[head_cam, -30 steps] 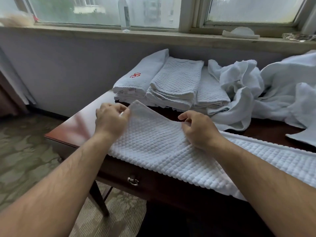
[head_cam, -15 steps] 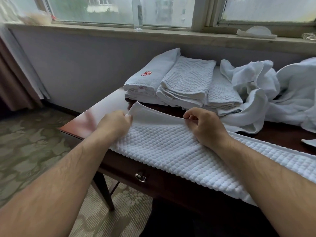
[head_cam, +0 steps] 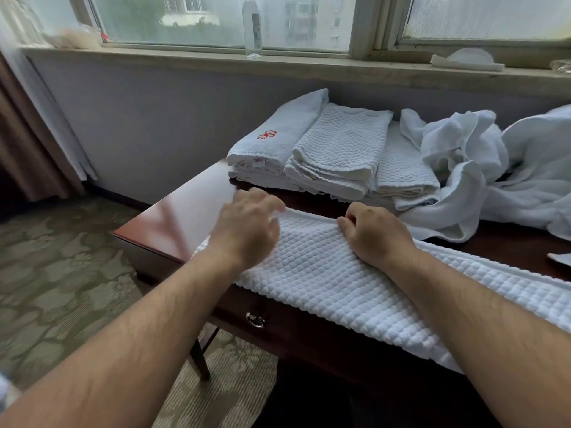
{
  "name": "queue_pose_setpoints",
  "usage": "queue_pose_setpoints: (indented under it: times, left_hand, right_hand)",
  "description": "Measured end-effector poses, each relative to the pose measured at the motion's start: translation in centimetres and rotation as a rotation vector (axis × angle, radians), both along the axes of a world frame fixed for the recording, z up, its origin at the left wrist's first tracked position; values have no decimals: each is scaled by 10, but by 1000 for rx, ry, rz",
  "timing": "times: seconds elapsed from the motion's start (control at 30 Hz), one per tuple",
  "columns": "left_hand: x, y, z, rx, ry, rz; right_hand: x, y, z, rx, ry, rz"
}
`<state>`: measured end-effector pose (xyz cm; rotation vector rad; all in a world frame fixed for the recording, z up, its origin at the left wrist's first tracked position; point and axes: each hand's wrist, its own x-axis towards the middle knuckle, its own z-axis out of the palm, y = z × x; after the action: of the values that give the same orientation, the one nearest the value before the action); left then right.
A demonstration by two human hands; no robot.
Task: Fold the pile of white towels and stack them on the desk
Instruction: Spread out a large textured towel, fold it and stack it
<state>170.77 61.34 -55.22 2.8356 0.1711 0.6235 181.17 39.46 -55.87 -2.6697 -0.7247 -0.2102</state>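
Folded stack point(head_cam: 333, 149) on desk point(head_cam: 173, 223), behind waffle towel point(head_cam: 324, 273) (unfolded pile point(head_cam: 494, 168) right).

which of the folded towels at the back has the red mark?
The leftmost towel: smooth weave, with a red logo near its front edge. The middle towel and right towel are plain waffle weave.

A clear bottle point(head_cam: 252, 26) stands mid-windowsill point(head_cam: 185, 58). A white object point(head_cam: 466, 58) lies toward its right end. A brown curtain point(head_cam: 18, 140) hangs at left.
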Motion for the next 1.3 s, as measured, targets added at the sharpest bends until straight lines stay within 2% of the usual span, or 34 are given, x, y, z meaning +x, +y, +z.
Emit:
queue_pose_setpoints:
  times: [0.07, 0.17, 0.27, 0.43, 0.63, 0.77, 0.93, 1.07, 1.3]
  left_hand:
    - [6, -13, -4, -3, 192, -135]
    - [11, -16, -19, 59, 415, -137]
    - [13, -12, -27, 64, 427, -110]
    - [12, -12, -27, 69, 437, -96]
    - [19, -54, -9, -27, 588, 20]
    - [15, -135, -9, -41, 530, -192]
    - [13, -203, -16, 30, 450, -387]
    - [23, -256, -12, 42, 448, -564]
    - [49, -319, -13, 140, 455, -635]
  right_hand:
    - [-3, 1, 2, -1, 9, -2]
    - [-12, 1, 4, 19, -73, -27]
    - [-27, -4, 6, 34, -78, -15]
    - [-46, -43, -9, -252, 223, 117]
    - [-57, -86, -8, -299, 255, 39]
    - [-62, -115, 1, -278, 272, -30]
    - [-61, -196, 10, -208, 351, -271]
    - [-71, -254, 0, -184, 315, -393]
    - [-69, -325, -5, -199, 275, -554]
